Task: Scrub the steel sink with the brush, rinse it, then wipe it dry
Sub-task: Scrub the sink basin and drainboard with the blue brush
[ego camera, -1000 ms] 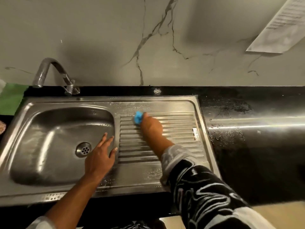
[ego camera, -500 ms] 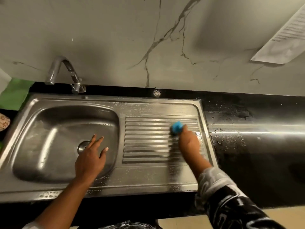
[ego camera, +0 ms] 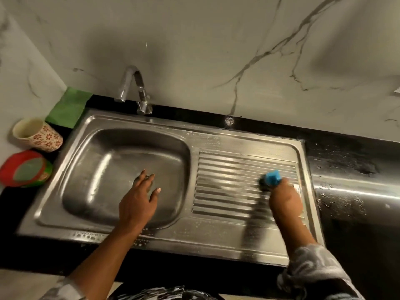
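Observation:
The steel sink (ego camera: 112, 161) has a deep basin on the left and a ribbed drainboard (ego camera: 229, 180) on the right. My right hand (ego camera: 283, 198) grips a blue brush (ego camera: 271, 178) whose dark bristles press on the right end of the ribs. My left hand (ego camera: 138, 202) hovers with straight, spread fingers over the basin's front right part and hides most of the drain. Foam specks lie along the sink's rim.
A curved steel tap (ego camera: 134, 87) stands behind the basin. A green cloth (ego camera: 68, 107), a flowered cup (ego camera: 36, 135) and a red and green tub (ego camera: 25, 168) sit left of the sink. Wet black counter (ego camera: 350, 191) runs to the right, marble wall behind.
My right hand has moved the brush from the left end of the ribs to the right end. My left hand stays over the basin. The view has shifted left, showing the cup and tub.

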